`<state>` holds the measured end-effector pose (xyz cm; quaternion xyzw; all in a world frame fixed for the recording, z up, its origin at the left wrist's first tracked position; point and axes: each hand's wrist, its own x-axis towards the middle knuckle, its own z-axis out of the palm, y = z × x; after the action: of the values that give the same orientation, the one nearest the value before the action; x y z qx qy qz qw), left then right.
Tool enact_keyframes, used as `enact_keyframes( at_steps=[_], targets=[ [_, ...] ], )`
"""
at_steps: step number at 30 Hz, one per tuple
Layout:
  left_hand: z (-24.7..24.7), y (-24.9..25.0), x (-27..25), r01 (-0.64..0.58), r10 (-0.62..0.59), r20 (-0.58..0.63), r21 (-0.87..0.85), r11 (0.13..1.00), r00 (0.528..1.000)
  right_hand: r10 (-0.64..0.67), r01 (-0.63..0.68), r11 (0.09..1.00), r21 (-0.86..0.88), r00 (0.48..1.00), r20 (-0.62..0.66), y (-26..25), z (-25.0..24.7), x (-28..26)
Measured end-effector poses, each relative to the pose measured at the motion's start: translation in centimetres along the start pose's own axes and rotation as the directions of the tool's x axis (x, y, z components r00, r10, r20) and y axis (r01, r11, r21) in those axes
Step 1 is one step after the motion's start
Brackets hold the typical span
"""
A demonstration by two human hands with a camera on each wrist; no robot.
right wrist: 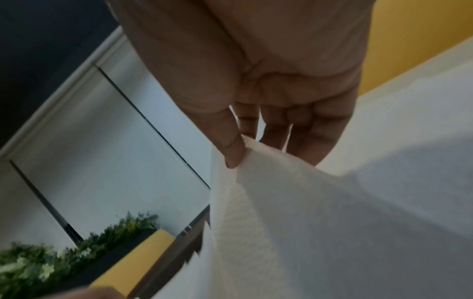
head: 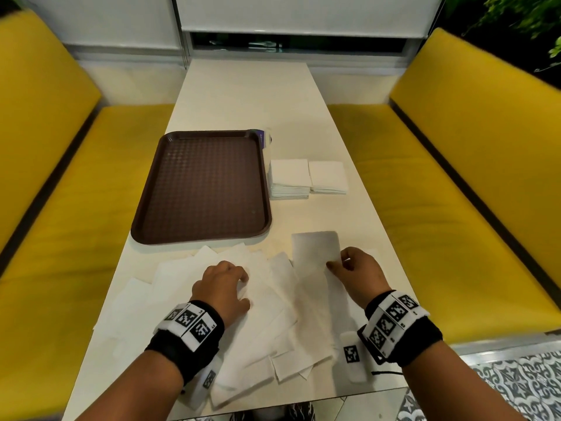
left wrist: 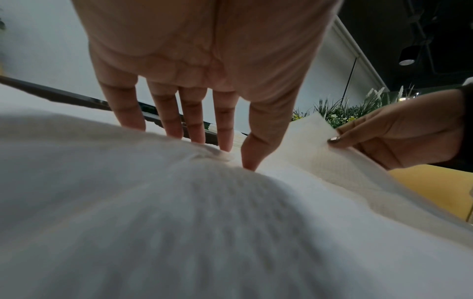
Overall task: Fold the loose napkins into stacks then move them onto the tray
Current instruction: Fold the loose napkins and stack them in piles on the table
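Note:
Several loose white napkins lie spread over the near end of the table. My left hand rests on them with straight fingers pressing down. My right hand pinches the edge of one napkin between thumb and fingers and lifts its far half off the table; the pinch shows in the right wrist view and the lifted napkin in the left wrist view. A brown tray lies bare at the centre left. Two stacks of folded napkins stand right of it.
Yellow bench seats flank the narrow cream table on both sides. A purple-and-white package lies at the tray's far right corner. A patterned tile floor shows at the near right.

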<state>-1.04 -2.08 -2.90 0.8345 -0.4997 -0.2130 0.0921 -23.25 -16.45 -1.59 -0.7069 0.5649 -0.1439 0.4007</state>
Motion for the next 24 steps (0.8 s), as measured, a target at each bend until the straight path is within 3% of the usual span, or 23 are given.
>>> enact_keyframes(
  at_steps=[6, 10, 13, 16, 18, 24],
  targets=[
    [-0.7, 0.9, -0.1, -0.026, 0.023, -0.067, -0.048, 0.999, 0.997, -0.059, 0.078, 0.954, 0.289, 0.996, -0.073, -1.7, -2.9, -0.8],
    [-2.3, 3.2, 0.1, -0.202, 0.156, -0.197, -0.243, 0.949, 0.968, -0.125, 0.145, 0.889, 0.435, 0.989, -0.074, -4.0, -4.9, -1.8],
    [-3.7, 5.9, 0.0, -0.250, 0.180, -0.179, -0.541, 0.803, 0.967, -0.167, 0.154, 0.801, 0.579, 0.985, -0.031, -5.9, -5.7, -2.5],
    [-4.5, 7.8, -0.3, -0.166, 0.185, -0.076, -0.823, 0.543, 0.980, -0.207, 0.157, 0.755, 0.637, 0.978, 0.005, -7.2, -6.0, -3.1],
    [-4.9, 8.2, -0.4, -0.132, 0.179, -0.068, -0.917, 0.377, 0.981, -0.226, 0.158, 0.739, 0.655, 0.974, 0.020, -7.7, -6.0, -3.2],
    [-6.6, 8.0, -0.3, -0.228, 0.111, -0.207, -0.944, 0.240, 0.972, -0.200, 0.128, 0.735, 0.666, 0.979, 0.033, -8.1, -5.8, -3.4]
  ],
)
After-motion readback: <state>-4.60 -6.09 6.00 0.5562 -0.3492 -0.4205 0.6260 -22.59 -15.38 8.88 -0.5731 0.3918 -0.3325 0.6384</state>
